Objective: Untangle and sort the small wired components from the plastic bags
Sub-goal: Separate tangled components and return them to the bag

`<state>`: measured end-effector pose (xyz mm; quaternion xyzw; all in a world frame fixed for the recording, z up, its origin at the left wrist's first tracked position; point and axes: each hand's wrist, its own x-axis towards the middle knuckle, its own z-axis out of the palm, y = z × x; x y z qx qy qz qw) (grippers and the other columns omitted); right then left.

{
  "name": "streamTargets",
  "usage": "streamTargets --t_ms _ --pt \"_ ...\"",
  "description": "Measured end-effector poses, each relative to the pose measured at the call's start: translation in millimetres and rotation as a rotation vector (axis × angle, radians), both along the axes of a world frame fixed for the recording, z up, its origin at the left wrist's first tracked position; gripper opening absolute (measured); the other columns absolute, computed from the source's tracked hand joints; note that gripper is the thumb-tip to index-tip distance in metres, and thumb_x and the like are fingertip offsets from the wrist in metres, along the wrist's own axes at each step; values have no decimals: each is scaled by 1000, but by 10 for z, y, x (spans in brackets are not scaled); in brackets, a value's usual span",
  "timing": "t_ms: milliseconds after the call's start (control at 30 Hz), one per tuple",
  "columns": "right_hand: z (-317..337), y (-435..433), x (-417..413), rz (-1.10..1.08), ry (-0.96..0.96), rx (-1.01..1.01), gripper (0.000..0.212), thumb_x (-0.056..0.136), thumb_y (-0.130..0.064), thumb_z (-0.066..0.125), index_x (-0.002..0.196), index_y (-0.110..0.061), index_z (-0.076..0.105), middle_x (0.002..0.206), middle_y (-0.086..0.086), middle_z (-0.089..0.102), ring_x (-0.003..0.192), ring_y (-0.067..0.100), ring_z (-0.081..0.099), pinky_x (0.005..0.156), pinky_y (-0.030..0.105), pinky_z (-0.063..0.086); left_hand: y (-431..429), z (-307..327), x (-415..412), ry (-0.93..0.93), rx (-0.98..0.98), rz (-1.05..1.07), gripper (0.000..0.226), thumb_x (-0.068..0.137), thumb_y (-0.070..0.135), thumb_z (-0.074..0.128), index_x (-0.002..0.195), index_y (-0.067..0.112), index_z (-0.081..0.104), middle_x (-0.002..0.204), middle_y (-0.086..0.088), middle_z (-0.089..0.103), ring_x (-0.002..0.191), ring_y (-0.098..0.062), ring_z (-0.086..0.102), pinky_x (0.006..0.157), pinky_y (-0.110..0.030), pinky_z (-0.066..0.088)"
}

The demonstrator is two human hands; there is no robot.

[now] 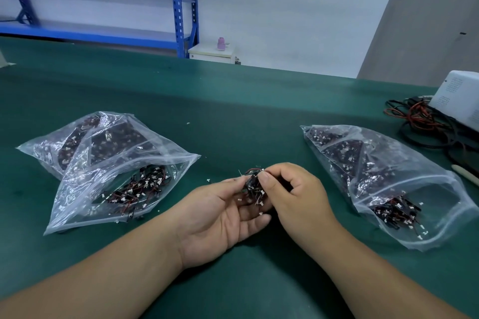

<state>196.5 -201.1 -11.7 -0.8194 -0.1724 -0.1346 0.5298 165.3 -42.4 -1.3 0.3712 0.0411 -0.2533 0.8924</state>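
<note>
Over the near middle of the green surface (233, 111), both hands hold 1 small tangle of wired components (252, 185). The left hand (220, 217) cups it palm-up with curled fingers, and the right hand (298, 194) pinches its top. More components fill the left bag (114, 171) and the right bag (388, 176), near opposite edges.

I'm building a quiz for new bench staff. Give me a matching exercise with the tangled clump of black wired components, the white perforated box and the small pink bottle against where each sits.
Things:
1 tangled clump of black wired components
2 white perforated box
3 small pink bottle

Places:
A on the white cabinet in the background
B at the far right of the green table
C held between left hand and right hand

Pairs: 1-C, 2-B, 3-A
</note>
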Motion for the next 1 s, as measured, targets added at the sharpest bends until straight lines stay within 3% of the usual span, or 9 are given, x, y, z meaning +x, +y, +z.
streamTargets --t_ms 100,200,300,367,533,700,800,867,1000 --pt "37 -6 -2 -18 34 80 21 94 -18 66 73 -20 71 73 -6 70 71 1 62 66 13 46 6 14 -4 35 4 6 33 94 28 55 123 14 60 95 -8 67 74 -16 66 58 -28 55" --pt "67 -11 7 -42 82 174 23 95 -19 64 74 -17 69 65 -8 67 61 1 57 61 17 45 24 36 -10 44 25 -18 26 91 37 59 108 19 62 97 -4 65 68 -15 61 54 -26 50" --pt "113 1 -26 -21 98 208 22 96 -20 64 74 -17 68 57 -13 59 53 1 50 55 18 40 34 65 -18 35 27 -25 37 88 49 59 107 17 59 94 -5 65 66 -16 58 53 -26 47" --pt "169 33 -81 48 59 202 20 95 -15 65 76 -19 71 65 -12 67 57 0 57 58 14 44 42 71 -19 26 33 -47 46 89 56 54 110 15 58 93 -6 65 68 -17 59 54 -27 49" --pt "254 87 -168 225 -37 -30 13 89 -25 66 95 -25 77 81 -9 66 77 9 65 72 19 51 53 67 -23 28 66 -50 51 87 60 57 113 16 56 85 -7 58 70 -18 57 57 -28 49" --pt "157 -40 -15 48 -28 11 16 95 -17 62 97 -25 76 90 -12 69 90 4 64 78 16 47 58 100 -16 129 -26 139 24 83 40 67 79 19 58 69 3 48 46 -7 39 32 -15 25" --pt "19 -155 90 -5 61 -261 19 89 -16 71 103 -28 73 95 -16 63 86 0 57 79 15 41 142 190 12 99 -31 273 29 90 42 61 71 22 52 61 7 39 38 -4 29 31 -13 15" --pt "-25 -183 114 25 118 -399 27 84 -23 75 110 -32 72 97 -19 58 89 -2 54 87 21 43 210 272 51 -12 74 361 34 94 45 57 69 23 50 59 7 36 38 -6 26 32 -13 14" --pt "-1 -165 109 59 122 -549 29 81 -37 74 110 -36 71 97 -21 53 101 4 53 102 39 42 295 331 139 -266 472 610 42 101 41 49 63 24 48 56 3 37 38 -9 26 38 -14 18"
